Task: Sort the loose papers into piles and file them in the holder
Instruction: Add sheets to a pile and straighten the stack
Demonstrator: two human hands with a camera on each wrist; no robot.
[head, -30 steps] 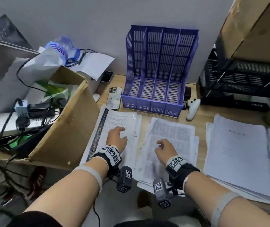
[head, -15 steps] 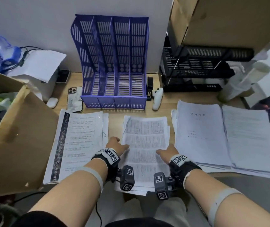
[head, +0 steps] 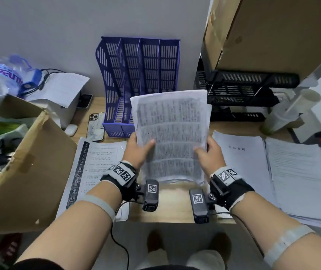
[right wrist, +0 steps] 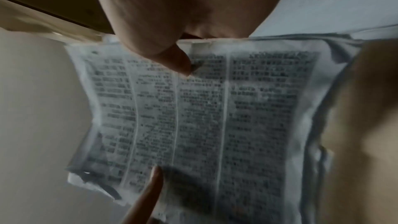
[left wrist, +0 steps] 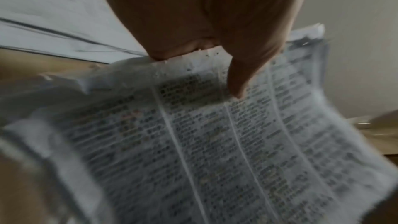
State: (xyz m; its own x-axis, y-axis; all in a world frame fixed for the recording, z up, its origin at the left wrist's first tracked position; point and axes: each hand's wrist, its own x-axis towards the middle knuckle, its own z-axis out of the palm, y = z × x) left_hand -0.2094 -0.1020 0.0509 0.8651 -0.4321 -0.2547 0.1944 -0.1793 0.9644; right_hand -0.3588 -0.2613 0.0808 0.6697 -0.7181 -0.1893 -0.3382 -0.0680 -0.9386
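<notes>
head view: gripped a stack of densely printed pages (head: 172, 137) in both hands, lifted clear of the desk (head: 175, 203) and tilted up in front of the purple file holder (head: 142, 75); left hand (head: 139, 151) on the left edge, thumb curled over the front; right hand (head: 210, 152) on the right edge, thumb likewise on the print. print set in columns, too blurred to read in any view

left wrist view: pinched the sheet edge between thumb (left wrist: 241, 81) and fingers behind the paper. right wrist view: same pinch, thumb (right wrist: 172, 60) on top, other fingers hidden

stood empty, all compartments of the holder, against the wall. lay flat on the desk: a form with a dark patterned border (head: 95, 168) to the left, a white pile with a short unreadable heading (head: 241, 162) to the right, a further pile (head: 300, 176) beside it. showed partial lettering "ganne" or similar on a clear bag (head: 7, 73) far left; a phone (head: 96, 126) beside the holder; a cardboard box (head: 25, 172) at left
</notes>
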